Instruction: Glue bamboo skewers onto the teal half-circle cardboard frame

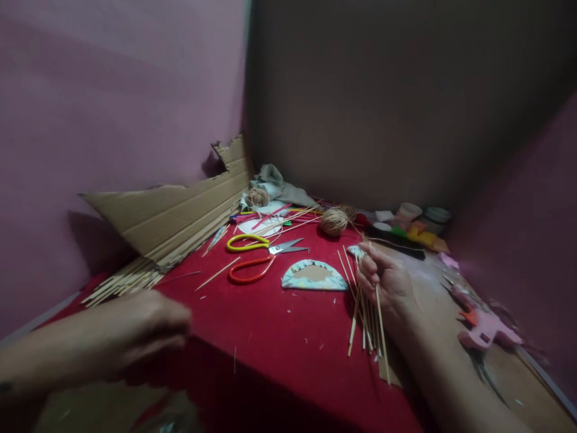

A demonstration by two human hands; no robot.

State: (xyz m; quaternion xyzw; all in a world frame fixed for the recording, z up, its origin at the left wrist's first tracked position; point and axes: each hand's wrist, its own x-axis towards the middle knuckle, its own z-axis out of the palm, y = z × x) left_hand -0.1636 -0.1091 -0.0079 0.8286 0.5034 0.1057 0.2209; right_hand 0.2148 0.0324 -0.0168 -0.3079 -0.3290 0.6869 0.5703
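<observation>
My right hand point(386, 278) is closed around a thin wooden stick point(382, 331), which slants down past the palm. Several more wooden sticks point(354, 319) lie loosely beneath and beside that hand. Just left of them is a half-round cardboard piece point(312, 275) edged with pale blue patterned fabric. My left hand point(155, 322), blurred, is curled over the near left table edge; whatever its fingers may hold is hidden. Scissors point(270, 248) with one yellow and one red handle lie partly open between the hands.
A torn cardboard sheet point(180, 213) leans at the left above a stick bundle point(124, 281). Twine balls point(334, 221) sit at the back of the red-covered table point(270, 343). A pink glue gun point(489, 329) and small tubs point(409, 210) are on the right.
</observation>
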